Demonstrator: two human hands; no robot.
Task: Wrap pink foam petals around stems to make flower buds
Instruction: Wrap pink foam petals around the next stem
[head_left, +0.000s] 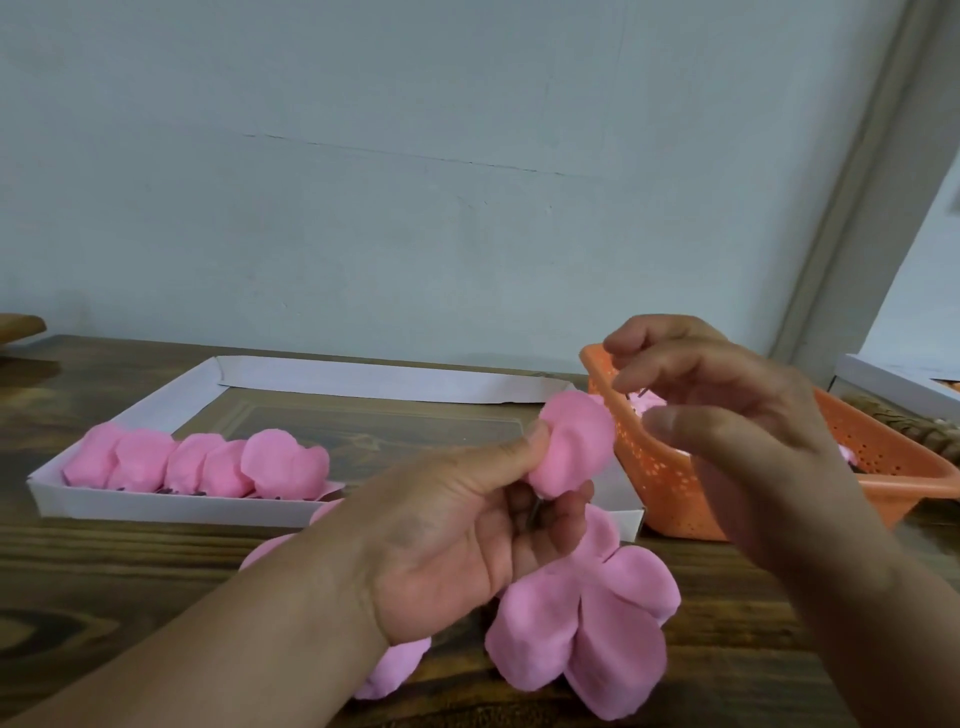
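Here the left hand (457, 540) pinches a pink foam bud (569, 441) between thumb and fingers, above the counter (130, 561). The right hand (727, 415) hovers just beside it, fingers loosely curled; whether it grips anything, I cannot tell. Flat pink petals (582, 623) lie below on the wood. Finished buds (208, 462) line a white tray (156, 506), an orange basket (883, 467) to the right.

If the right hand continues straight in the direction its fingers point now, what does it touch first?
Probably the pink bud held by the left hand; the right hand points left toward it, though depth is unclear.
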